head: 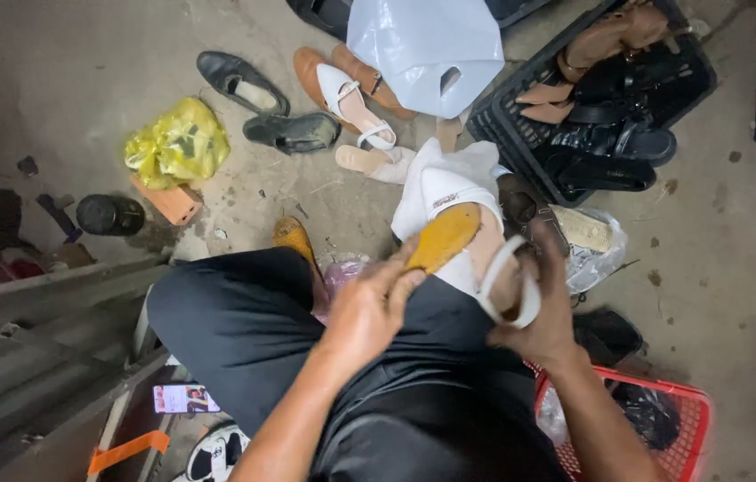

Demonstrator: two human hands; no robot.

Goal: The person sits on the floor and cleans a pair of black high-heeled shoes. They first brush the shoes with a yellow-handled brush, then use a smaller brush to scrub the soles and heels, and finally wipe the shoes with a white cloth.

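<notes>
I sit with my dark-trousered knees up over a concrete floor. My left hand [369, 303] presses its fingers on the yellow-brown insole [446, 236] of a white sandal [449, 192] held over my lap. My right hand [543, 308] grips the sandal's heel end, where the white strap [507, 281] loops. The matching white sandal [349, 100] lies on the floor beyond, among other shoes.
A black crate [507, 125] of dark and tan shoes stands at upper right, with a white plastic bag [427, 49] next to it. A yellow bag [177, 143], an orange block, a dark jar [110, 214] and black shoes lie left. A red basket [694, 419] is at lower right.
</notes>
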